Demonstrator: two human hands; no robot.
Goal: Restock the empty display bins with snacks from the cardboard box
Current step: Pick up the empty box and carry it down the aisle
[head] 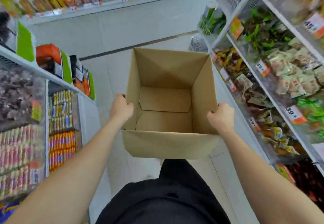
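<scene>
Empty box (168,143) (nothing inside): left hand (121,108) at 9 o'clock, right hand (221,116) at 3, both clamped on side rims; carry level.

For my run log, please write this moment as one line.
left grip: holds left wall of cardboard box | right grip: holds right wall | box: top open, nothing inside | place: shop aisle

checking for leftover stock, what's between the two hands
Head view: the open brown cardboard box sits between the left hand and right hand, each gripping a side wall; inside is bare cardboard, no snacks.
</scene>
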